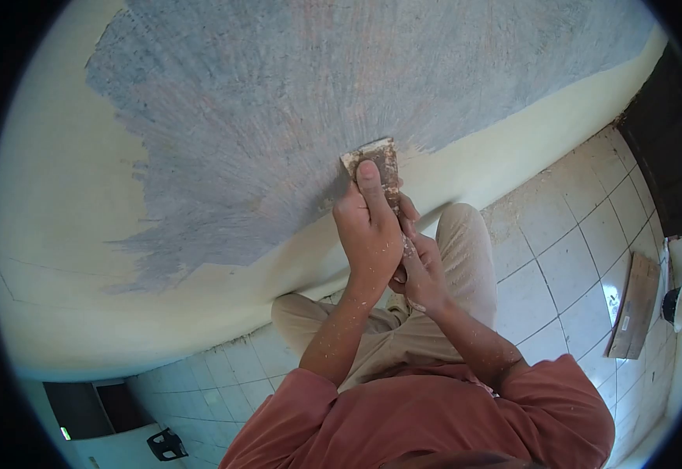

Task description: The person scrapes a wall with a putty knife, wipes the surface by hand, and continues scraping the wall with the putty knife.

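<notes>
A worn, paint-crusted scraper (388, 166) has its wide blade edge against the wall, at the lower border of a rough blue-grey patch (278, 102) where the cream paint is gone. My left hand (368, 230) is closed around the scraper near its blade, with the thumb pressed flat on the metal. Lower down, my right hand (425, 273) is wrapped around the handle, which is mostly hidden by the fingers. Pale flecks cling to both hands and forearms.
Cream paint (59, 227) covers the wall around the patch. My bent knees (466, 242) are close to the wall, above a white tiled floor (563, 266). At right are a wooden board (635, 306) and a bucket (676, 306). A black object (166, 445) stands at lower left.
</notes>
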`<state>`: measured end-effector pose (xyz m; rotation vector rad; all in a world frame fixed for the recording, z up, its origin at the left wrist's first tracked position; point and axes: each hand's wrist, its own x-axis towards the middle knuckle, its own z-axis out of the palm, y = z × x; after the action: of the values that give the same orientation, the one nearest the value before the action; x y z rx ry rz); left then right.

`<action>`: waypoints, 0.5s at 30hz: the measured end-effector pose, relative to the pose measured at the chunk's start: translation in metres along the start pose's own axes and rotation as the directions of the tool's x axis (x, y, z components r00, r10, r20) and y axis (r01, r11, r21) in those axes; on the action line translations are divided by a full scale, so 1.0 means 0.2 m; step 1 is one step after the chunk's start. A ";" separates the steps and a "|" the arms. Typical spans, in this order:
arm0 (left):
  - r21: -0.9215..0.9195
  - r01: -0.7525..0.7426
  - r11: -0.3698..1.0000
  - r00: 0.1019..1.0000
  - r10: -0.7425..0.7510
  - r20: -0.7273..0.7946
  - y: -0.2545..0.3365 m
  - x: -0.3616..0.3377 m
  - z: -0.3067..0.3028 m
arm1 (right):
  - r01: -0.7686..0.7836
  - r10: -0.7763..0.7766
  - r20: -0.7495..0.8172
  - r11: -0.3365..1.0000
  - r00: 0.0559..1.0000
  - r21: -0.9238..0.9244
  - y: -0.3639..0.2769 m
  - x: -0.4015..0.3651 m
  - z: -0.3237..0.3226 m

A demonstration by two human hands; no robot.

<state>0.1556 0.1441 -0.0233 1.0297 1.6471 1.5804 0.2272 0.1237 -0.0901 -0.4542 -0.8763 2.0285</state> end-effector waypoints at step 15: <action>0.628 -0.501 0.596 0.863 0.289 0.415 -0.07 -0.24 -0.40 | -0.346 0.334 -0.244 0.938 0.910 -0.009 0.30 -0.32 -0.51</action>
<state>0.1087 0.0635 -0.0344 2.0638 1.9654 0.9071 0.2908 0.0897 -0.2032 -0.9164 -0.7394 2.2064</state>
